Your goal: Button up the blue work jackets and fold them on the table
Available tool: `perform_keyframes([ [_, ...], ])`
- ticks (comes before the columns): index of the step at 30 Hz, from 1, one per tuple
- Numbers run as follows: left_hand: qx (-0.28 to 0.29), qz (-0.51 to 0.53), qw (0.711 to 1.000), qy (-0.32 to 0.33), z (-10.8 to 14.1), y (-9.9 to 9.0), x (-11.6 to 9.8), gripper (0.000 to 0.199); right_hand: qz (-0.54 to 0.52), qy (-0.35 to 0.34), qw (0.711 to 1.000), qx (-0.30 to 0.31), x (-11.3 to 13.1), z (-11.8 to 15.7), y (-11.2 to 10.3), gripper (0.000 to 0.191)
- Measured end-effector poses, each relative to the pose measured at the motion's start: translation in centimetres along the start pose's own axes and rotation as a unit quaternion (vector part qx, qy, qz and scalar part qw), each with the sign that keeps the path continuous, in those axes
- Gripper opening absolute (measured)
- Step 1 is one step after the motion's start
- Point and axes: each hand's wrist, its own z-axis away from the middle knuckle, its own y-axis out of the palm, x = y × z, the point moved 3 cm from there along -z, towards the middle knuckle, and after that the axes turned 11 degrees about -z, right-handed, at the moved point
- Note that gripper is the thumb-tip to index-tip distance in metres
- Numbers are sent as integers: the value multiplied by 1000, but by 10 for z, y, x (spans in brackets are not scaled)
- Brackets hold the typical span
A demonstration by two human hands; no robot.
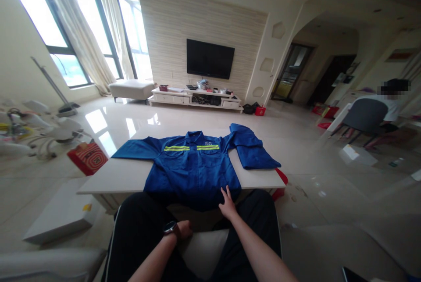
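Observation:
A blue work jacket (212, 165) with yellow-and-silver reflective strips across the chest lies front up on a low white table (259, 179). Its collar points away from me, and the hem hangs over the near edge. One sleeve stretches out to the left. On the right, the other sleeve meets a folded blue piece of cloth (251, 148). My right hand (227, 205) is at the jacket's lower right hem, fingers spread, holding nothing. Lower down, between my knees, my left hand (186, 228) is curled closed, apart from the jacket; a dark watch (170, 228) is on that wrist.
A white box (62, 214) and a red patterned bag (88, 158) stand left of the table. Something red (280, 183) shows at its right edge. Beyond are a TV cabinet (171, 98) and a bench (131, 90). A person sits on a grey chair (366, 115) at the right.

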Motion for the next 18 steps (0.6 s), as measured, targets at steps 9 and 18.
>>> perform_keyframes([
  [9, -7, 5, 999, -34, 0, -2, -1, 38, -11, -6, 1000, -3, 0, 0, 0, 93],
  [18, -7, 12, 999, -43, 5, -6, -3, 43, -10, 4, 1000, 2, 0, 0, 0, 92],
])
